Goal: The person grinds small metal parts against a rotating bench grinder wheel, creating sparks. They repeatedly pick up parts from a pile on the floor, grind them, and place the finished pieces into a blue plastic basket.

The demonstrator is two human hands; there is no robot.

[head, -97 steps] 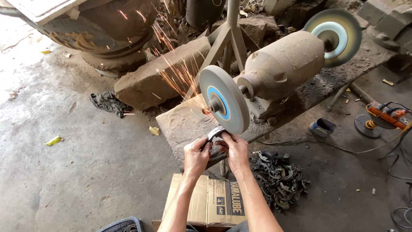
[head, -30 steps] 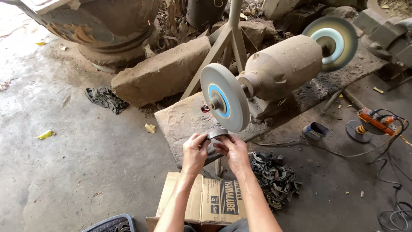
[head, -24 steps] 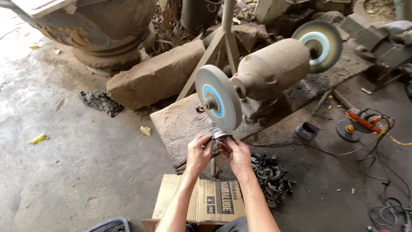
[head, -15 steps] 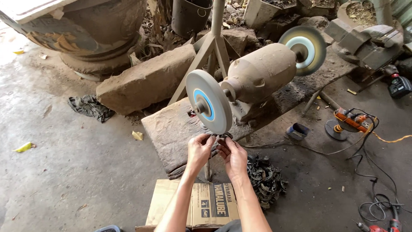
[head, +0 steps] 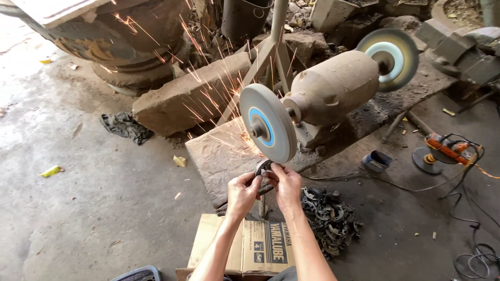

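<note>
Both hands — left hand [head: 242,188], right hand [head: 285,183] — gripping small metal part [head: 262,167] against grinding wheel [head: 267,123] at frame centre, sparks flying upper left — mid-grind, steady pressure probably needed next.

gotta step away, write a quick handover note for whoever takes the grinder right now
Left hand and right hand together pinch a small curved metal part, pressed to the lower rim of the near grinding wheel. Sparks fly up and left, so this piece is mid-grind.
A heap of dark metal parts lies on the floor by the right forearm; whether those are ground cannot be told.
A cardboard box sits under the forearms.
</note>
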